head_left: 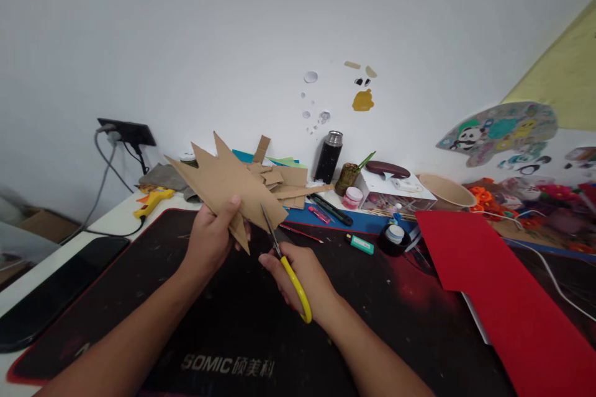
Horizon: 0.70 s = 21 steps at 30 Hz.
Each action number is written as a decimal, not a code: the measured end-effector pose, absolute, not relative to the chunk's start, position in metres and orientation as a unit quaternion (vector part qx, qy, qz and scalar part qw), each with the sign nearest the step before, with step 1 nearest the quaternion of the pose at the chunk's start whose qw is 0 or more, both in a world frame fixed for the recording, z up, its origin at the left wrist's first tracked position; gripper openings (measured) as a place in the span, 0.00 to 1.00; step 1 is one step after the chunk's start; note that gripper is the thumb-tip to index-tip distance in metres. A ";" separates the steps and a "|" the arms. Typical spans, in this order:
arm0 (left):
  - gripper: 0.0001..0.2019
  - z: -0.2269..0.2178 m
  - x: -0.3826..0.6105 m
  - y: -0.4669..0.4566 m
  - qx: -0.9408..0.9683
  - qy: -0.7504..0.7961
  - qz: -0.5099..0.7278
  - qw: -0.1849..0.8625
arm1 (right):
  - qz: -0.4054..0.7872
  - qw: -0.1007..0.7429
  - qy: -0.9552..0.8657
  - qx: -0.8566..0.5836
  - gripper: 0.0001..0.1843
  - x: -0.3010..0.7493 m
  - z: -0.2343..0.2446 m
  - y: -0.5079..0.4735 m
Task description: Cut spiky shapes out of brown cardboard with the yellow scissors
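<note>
Brown cardboard, spiked along one side, was held above the mat's back edge. The left hand pinched it, thumb on top and fingers behind. The right hand was wrapped around yellow-handled scissors, one blade lying over the cardboard's near edge; the gap between the blades could not be judged. Good cutting probably called for a steady left pinch clear of the blade line, short bites, and turning the sheet rather than the wrist.

The dark mat lay on a white table. A yellow glue gun rested near the mat's far left corner; cardboard scraps and a black flask stood beyond its back edge, a red sheet across its right side. Paper cutouts dotted the white wall behind.
</note>
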<state>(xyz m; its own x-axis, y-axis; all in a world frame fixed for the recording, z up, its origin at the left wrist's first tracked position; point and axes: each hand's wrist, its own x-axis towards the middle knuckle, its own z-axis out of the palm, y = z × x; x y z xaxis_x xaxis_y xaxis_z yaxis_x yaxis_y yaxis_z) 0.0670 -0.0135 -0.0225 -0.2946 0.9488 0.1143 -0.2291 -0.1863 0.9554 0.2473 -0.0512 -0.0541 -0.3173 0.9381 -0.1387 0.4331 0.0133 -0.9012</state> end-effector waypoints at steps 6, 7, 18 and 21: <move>0.17 -0.023 0.069 -0.013 0.390 0.443 0.668 0.453 | 0.435 0.263 -0.675 -0.535 0.15 0.246 -0.053 -0.054; 0.17 -0.023 0.070 -0.013 0.390 0.440 0.668 0.456 | 0.426 0.263 -0.677 -0.539 0.16 0.245 -0.053 -0.054; 0.20 -0.024 0.070 -0.013 0.378 0.435 0.670 0.467 | 0.358 0.249 -0.725 -0.533 0.12 0.246 -0.045 -0.051; 0.20 -0.024 0.070 -0.013 0.375 0.439 0.665 0.473 | 0.361 0.239 -0.721 -0.541 0.12 0.245 -0.043 -0.052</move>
